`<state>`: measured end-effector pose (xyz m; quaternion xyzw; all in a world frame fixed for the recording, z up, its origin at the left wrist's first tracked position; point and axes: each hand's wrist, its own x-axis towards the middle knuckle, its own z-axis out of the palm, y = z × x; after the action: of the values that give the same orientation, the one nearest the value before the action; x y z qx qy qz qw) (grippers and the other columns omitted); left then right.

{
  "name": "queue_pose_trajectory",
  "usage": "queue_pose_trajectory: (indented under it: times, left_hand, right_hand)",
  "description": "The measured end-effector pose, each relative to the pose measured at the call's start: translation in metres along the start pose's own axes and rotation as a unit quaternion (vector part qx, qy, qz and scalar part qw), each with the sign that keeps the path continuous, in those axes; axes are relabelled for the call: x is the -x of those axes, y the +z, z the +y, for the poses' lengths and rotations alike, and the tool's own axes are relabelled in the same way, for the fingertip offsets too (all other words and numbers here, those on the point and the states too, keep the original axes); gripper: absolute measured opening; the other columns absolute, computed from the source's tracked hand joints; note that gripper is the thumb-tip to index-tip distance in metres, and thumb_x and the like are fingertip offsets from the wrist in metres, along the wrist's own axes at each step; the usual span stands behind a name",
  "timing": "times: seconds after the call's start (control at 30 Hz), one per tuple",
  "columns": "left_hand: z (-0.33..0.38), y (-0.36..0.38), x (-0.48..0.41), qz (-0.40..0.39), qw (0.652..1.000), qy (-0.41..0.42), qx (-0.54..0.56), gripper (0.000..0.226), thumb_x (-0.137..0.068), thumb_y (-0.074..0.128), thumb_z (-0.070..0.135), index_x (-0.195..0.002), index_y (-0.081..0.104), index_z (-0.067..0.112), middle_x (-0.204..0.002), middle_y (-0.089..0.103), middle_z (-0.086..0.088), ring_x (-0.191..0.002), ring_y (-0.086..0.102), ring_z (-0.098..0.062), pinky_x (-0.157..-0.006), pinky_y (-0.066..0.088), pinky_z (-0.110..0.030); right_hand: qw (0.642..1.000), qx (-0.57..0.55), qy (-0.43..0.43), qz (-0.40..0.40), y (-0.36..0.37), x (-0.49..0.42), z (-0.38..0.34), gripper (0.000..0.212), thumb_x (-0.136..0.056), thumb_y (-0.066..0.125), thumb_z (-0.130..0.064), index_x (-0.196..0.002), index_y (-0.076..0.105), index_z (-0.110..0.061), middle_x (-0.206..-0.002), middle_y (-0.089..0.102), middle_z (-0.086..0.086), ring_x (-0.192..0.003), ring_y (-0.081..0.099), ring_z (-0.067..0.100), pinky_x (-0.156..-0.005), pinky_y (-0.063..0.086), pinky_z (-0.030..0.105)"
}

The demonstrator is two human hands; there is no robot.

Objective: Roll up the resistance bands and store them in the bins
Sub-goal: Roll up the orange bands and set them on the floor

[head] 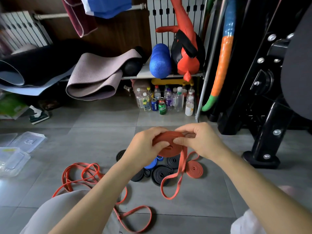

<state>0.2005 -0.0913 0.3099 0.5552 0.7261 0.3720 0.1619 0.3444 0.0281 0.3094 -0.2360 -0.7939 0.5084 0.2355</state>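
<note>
Two hands meet at the centre of my feed, both on one rust-red band coil (pixel 166 146) held above the grey floor (pixel 101 141). The left hand (pixel 145 146) curls its fingers round the coil from 9 o'clock. The right hand (pixel 202 141) pinches the outer wrap from 3 o'clock between thumb and fingers. One unrolled tail (pixel 182 163) hangs from the coil toward 6 o'clock and ends in a loop lying on the tiles.

Below the hands I count four black rolls (pixel 162 174) lying flat in a cluster, touching or overlapping. One blue roll (pixel 152 164) sits among them, partly hidden by the left wrist. One finished red roll (pixel 194 169) lies at the cluster's 3 o'clock edge, just beside the tail.

At 8 o'clock, loose orange-red band (pixel 87 165) sprawls in tangled loops; I cannot tell how many bands it holds. At 9 o'clock, well apart, I make out two clear plastic bins (pixel 33 137). At 12 o'clock, three drink cans (pixel 154 104) stand among plastic bottles under a shelf.
</note>
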Motion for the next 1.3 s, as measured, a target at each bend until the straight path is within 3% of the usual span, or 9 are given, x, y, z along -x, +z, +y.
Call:
queue_pose_trajectory:
  times: [0.3,0.4,0.5,0.67,0.77,0.93,1.1,1.2,1.3]
  left_hand:
    - [-0.004,-0.006,-0.004,0.042,0.999,-0.007,0.003,0.025,-0.08,0.071,0.013,-0.097,0.069,0.03,-0.088,0.07,0.016,-0.083,0.063,-0.005,-0.08,0.049,-0.022]
    - [-0.001,-0.009,-0.004,0.052,0.995,-0.026,0.077,0.039,-0.079,0.071,0.007,-0.085,0.063,0.045,-0.085,0.069,0.02,-0.083,0.066,-0.005,-0.08,0.051,-0.022]
    - [0.0,-0.01,-0.005,0.07,0.984,-0.041,0.156,0.039,-0.079,0.07,-0.001,-0.088,0.064,0.036,-0.088,0.071,0.011,-0.084,0.068,-0.011,-0.081,0.053,-0.026]
    - [0.003,-0.006,-0.004,0.039,0.982,-0.042,0.182,0.026,-0.082,0.069,0.005,-0.086,0.065,0.03,-0.09,0.072,0.0,-0.083,0.069,-0.019,-0.078,0.056,-0.033]
    - [0.004,-0.002,-0.002,0.039,0.985,-0.039,0.164,0.026,-0.085,0.067,0.009,-0.085,0.066,0.035,-0.087,0.072,0.007,-0.082,0.069,-0.016,-0.075,0.057,-0.032]
    - [0.008,-0.008,-0.002,0.066,0.959,-0.081,0.264,0.023,-0.085,0.065,0.008,-0.084,0.07,0.03,-0.081,0.073,0.006,-0.078,0.07,-0.016,-0.068,0.059,-0.034]
    - [0.006,-0.009,-0.003,0.061,0.933,-0.128,0.331,0.012,-0.088,0.062,0.01,-0.095,0.067,0.018,-0.083,0.073,0.0,-0.079,0.07,-0.02,-0.067,0.06,-0.04]
    - [0.005,-0.005,-0.003,0.087,0.972,-0.07,0.207,0.019,-0.087,0.064,0.011,-0.095,0.065,0.028,-0.088,0.069,0.011,-0.084,0.066,-0.012,-0.075,0.054,-0.02]
    - [0.001,0.0,0.003,0.094,0.991,0.059,-0.071,0.039,-0.084,0.067,0.018,-0.121,0.059,0.029,-0.111,0.061,0.012,-0.1,0.058,-0.011,-0.084,0.048,-0.024]
  right_hand:
    - [0.977,0.209,-0.021,0.02,-0.003,-0.003,0.005,0.021,-0.069,0.079,-0.036,-0.089,0.074,-0.032,-0.075,0.061,-0.017,-0.072,0.056,-0.002,-0.062,0.041,0.018]
    - [0.995,0.102,-0.01,0.007,-0.002,-0.004,0.004,0.022,-0.073,0.078,-0.027,-0.084,0.072,-0.044,-0.079,0.069,-0.014,-0.075,0.064,0.001,-0.072,0.052,0.026]
    - [1.0,-0.002,0.004,0.005,-0.001,-0.002,0.001,0.035,-0.074,0.077,-0.02,-0.078,0.069,-0.054,-0.081,0.074,-0.011,-0.076,0.071,0.013,-0.079,0.057,0.038]
    - [1.0,-0.018,0.002,0.005,0.001,0.001,0.0,0.031,-0.076,0.075,-0.016,-0.077,0.071,-0.047,-0.078,0.074,-0.009,-0.073,0.071,0.013,-0.07,0.059,0.03]
    - [1.0,-0.023,0.012,-0.005,0.004,0.005,-0.002,0.027,-0.078,0.074,-0.015,-0.076,0.07,-0.042,-0.066,0.071,-0.011,-0.059,0.068,0.006,-0.047,0.049,0.013]
    - [0.996,-0.086,0.029,0.014,0.001,0.001,0.003,0.03,-0.07,0.078,-0.008,-0.083,0.07,-0.034,-0.078,0.074,-0.008,-0.076,0.071,0.009,-0.067,0.054,0.017]
    - [0.99,-0.129,0.058,0.006,0.003,0.0,0.007,0.026,-0.07,0.076,-0.003,-0.082,0.07,-0.025,-0.075,0.074,-0.009,-0.073,0.07,0.006,-0.061,0.052,0.014]
    - [0.994,-0.101,0.047,0.005,0.002,-0.001,0.006,0.027,-0.073,0.075,-0.003,-0.083,0.069,-0.027,-0.074,0.073,-0.009,-0.073,0.07,0.008,-0.065,0.054,0.017]
    - [0.997,-0.06,0.039,-0.009,0.002,-0.001,0.006,0.025,-0.075,0.074,-0.004,-0.081,0.068,-0.027,-0.078,0.073,-0.005,-0.075,0.07,0.013,-0.073,0.056,0.023]
